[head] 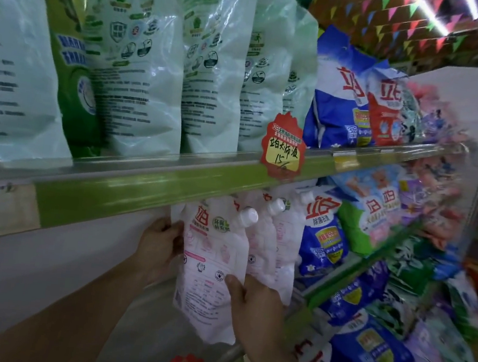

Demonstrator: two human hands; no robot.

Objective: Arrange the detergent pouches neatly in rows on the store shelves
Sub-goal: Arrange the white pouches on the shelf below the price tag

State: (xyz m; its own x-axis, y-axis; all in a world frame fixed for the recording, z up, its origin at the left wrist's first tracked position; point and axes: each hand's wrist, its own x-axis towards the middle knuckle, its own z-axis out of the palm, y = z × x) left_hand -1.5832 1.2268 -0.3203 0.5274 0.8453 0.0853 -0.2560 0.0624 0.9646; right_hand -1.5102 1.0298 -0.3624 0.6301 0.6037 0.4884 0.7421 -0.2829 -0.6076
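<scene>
white-and-pink detergent pouch (210, 269) with a white screw cap (248, 216) at its top right corner is standing upright at the left end of a row on the second shelf, just under the green shelf edge (130, 190). left hand (160, 242) is gripping the pouch's upper left edge, fingers curled round it. right hand (254, 303) is holding the lower right side, thumb pressing on the front, fingers going behind. two more matching white pouches (266, 242) are lining up just behind it to the right, caps pointing the same way. blue pouches (323, 239) are sitting beside those further right. pale green pouches (144, 61) are filling the shelf above, backs facing out. red price tag (284, 147) with handwriting is hanging on the green shelf edge.
</scene>
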